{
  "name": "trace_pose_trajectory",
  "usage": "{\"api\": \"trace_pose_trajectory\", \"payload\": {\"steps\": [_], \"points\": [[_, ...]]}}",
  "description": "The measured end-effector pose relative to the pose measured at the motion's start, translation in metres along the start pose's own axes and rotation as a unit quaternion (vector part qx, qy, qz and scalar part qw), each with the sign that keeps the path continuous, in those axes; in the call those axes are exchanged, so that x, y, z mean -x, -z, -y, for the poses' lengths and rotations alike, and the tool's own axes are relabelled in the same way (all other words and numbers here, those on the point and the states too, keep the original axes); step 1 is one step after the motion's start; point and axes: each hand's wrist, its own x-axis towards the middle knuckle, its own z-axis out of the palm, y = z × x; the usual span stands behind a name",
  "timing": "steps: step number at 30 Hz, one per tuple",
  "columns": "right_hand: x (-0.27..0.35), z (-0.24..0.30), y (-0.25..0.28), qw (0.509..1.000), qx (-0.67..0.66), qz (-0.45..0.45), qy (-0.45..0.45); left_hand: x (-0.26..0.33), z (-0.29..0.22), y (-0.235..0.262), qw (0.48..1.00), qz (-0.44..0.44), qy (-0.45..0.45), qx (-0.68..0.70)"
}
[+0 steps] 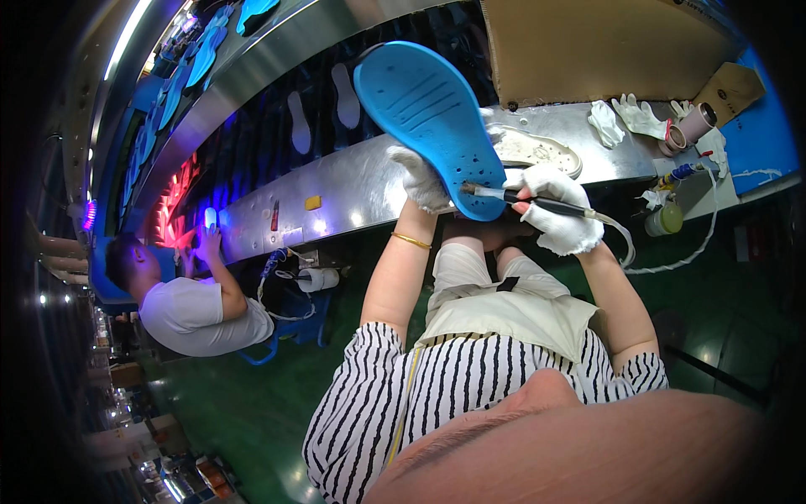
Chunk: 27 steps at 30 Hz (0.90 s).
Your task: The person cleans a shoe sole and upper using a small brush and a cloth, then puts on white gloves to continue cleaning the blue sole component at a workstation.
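Note:
My left hand (417, 179), in a white glove, is closed on the edge of a blue shoe sole (428, 105), holding it tilted over the metal bench. Grooves run across the broad end of the sole, and small holes dot its narrower end. In my gloved right hand (556, 210) is a glue brush (546, 204) with a dark handle and a pale hose at its rear. The bristles touch the sole's narrow end. Behind the blue sole, partly covered by it, a cream-white sole (541, 151) lies on the bench.
White gloves (642, 118) and a tape roll (695, 124) lie at the bench's right, near a cardboard sheet (604, 55). A hose (701, 248) loops below a green-lidded jar (666, 220). Flat soles (344, 97) rest on the dark conveyor. A co-worker (197, 307) sits at left.

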Motion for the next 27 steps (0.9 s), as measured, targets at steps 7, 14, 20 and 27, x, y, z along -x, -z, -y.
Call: {"api": "trace_pose_trajectory", "payload": {"steps": [7, 14, 20, 27], "points": [[-0.01, -0.003, 0.024, 0.957, -0.063, 0.177, -0.219, -0.01, -0.008, 0.01, 0.973, -0.018, 0.111, -0.2], [-0.014, 0.0, 0.012, 0.985, 0.004, 0.118, -0.124, -0.027, -0.013, 0.003, 0.935, -0.099, 0.233, -0.249], [-0.02, -0.004, 0.023, 0.972, 0.04, 0.184, -0.141, -0.038, -0.002, 0.009, 0.877, -0.176, 0.299, -0.333], [-0.019, -0.005, 0.022, 0.977, 0.113, 0.154, -0.098, -0.04, -0.009, 0.009, 0.862, -0.199, 0.343, -0.315]]}}
